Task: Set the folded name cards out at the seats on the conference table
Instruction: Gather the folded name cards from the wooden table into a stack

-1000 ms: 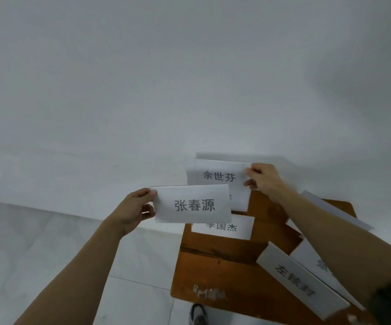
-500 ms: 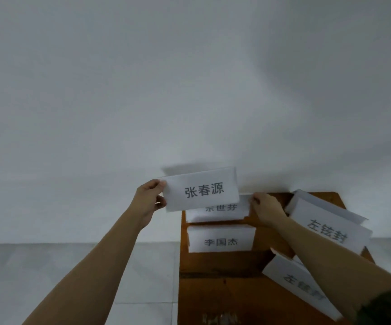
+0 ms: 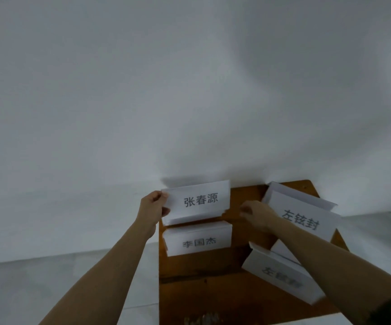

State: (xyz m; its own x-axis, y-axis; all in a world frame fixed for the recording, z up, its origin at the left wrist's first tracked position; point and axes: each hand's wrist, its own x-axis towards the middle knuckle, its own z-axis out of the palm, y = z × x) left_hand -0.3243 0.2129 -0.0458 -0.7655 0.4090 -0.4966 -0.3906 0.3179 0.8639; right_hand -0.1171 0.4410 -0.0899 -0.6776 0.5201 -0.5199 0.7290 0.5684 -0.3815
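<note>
My left hand (image 3: pixel 152 207) pinches the left edge of a white folded name card printed 张春源 (image 3: pixel 201 200) and holds it upright over the far left corner of the brown wooden table (image 3: pixel 201 289). Just under it a second card's white edge (image 3: pixel 189 220) shows; its print is hidden. My right hand (image 3: pixel 257 214) hovers to the right of these cards, a small gap away, blurred, its fingers curled together with nothing seen in them. In front stands the card 李国杰 (image 3: pixel 199 241).
Two cards printed 左铉封 stand on the table's right side, one at the back (image 3: pixel 300 219) and one nearer me (image 3: pixel 281 275), partly under my right forearm. A white wall (image 3: pixel 189 90) rises right behind the table. Grey tiled floor (image 3: pixel 49 277) lies to the left.
My left hand has carried the 张春源 card up and right, in front of the 余世芬 card. My right hand has let go of that rear card and drawn slightly right.
</note>
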